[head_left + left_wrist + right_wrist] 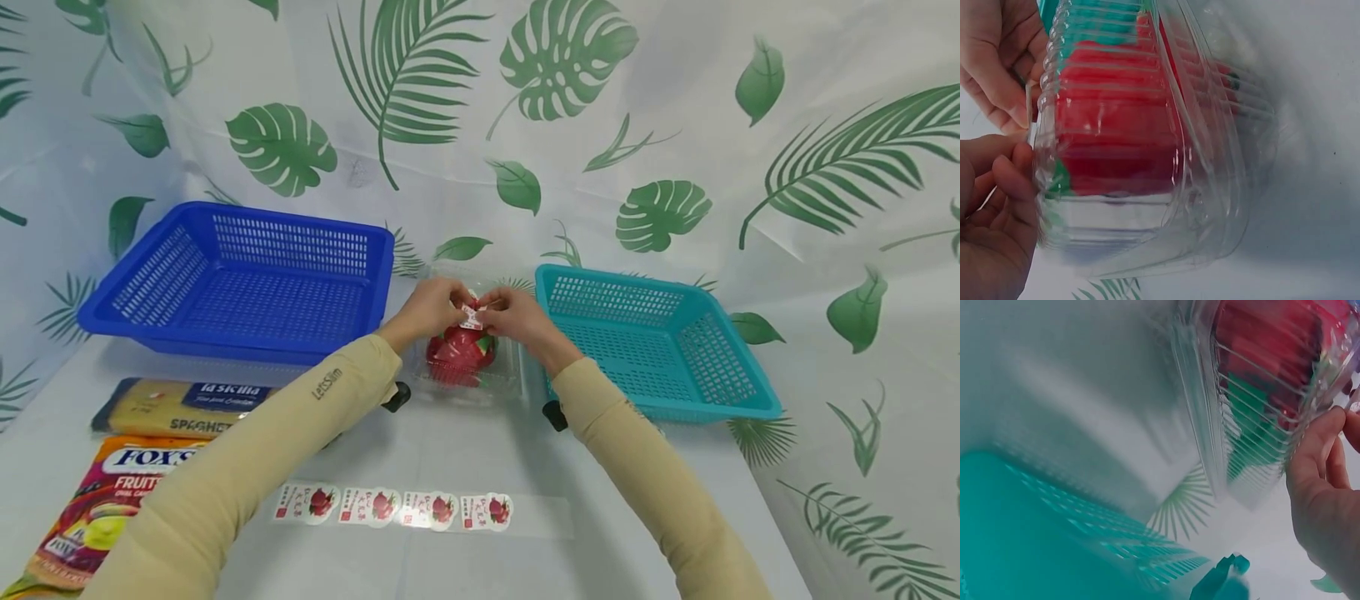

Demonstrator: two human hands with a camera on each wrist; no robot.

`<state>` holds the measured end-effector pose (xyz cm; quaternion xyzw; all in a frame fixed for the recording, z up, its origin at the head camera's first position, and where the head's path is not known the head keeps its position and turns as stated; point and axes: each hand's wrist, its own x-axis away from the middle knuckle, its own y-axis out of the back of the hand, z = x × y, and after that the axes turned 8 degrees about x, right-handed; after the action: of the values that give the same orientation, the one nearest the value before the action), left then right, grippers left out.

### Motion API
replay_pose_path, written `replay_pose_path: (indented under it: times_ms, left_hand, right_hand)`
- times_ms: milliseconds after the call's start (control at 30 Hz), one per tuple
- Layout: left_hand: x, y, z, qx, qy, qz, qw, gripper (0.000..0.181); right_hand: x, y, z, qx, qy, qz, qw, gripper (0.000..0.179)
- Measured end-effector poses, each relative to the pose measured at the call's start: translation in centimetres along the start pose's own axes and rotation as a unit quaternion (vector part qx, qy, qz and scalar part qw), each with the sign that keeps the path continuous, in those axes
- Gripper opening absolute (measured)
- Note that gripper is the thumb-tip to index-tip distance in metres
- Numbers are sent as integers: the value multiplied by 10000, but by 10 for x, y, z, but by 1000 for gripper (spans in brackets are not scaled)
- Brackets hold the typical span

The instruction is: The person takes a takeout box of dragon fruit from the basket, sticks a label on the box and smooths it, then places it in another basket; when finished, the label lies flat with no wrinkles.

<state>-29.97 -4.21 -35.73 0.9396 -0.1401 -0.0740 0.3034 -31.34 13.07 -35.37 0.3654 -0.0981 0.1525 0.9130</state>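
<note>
A pale cloth [697, 75] printed with green leaves hangs behind a white table [450, 571], on which a blue basket [281, 304] stands at the left and a smaller teal basket [637, 358] at the right. A candy bag [97, 517] and a spaghetti pack [172, 408] lie at the left, and nearer the front a clear strip [543, 517] bears four round-ended stickers [380, 506]. Between the baskets, on the table, sits a clear plastic box [507, 379] with red fruit [459, 357] inside. Over its ribbed top, the left hand [429, 310] and right hand [521, 318] meet, each with thumb and finger pinching one side of a small label [471, 317]. The step looks like laying that label on the lid; done well, it would keep the label stretched level between the two pinches, touch as little of the underside as possible, square it over a flatter patch, and press from the middle outward, lightly, since the thin plastic would probably flex. Sleeves cover part of the candy bag and the spaghetti pack, and the candy bag is also cut off at the lower edge. The label's underside is hidden, its print is too small to read, and I cannot tell whether it touches the lid. The right wrist view crops the pinch at its edge.
</note>
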Motion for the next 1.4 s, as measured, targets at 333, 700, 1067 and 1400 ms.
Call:
replay_pose_path:
  times_ms: [333,700,1067,1400]
  left_hand:
    - [-1,1,1,57,70,159,9998,22]
    - [-3,1,0,-402,67,179,9990,23]
    - [-3,2,1,-415,93,240,9988,24]
    - [-3,2,4,-227,199,300,9991,26]
  right_hand:
    - [-2,1,-2,-58,112,147,9998,28]
    - [-2,-2,0,17,171,43,9998,28]
    - [-3,-7,4,896,236,-261,9954,28]
    - [-1,-9,0,848,453,-323,9948,23]
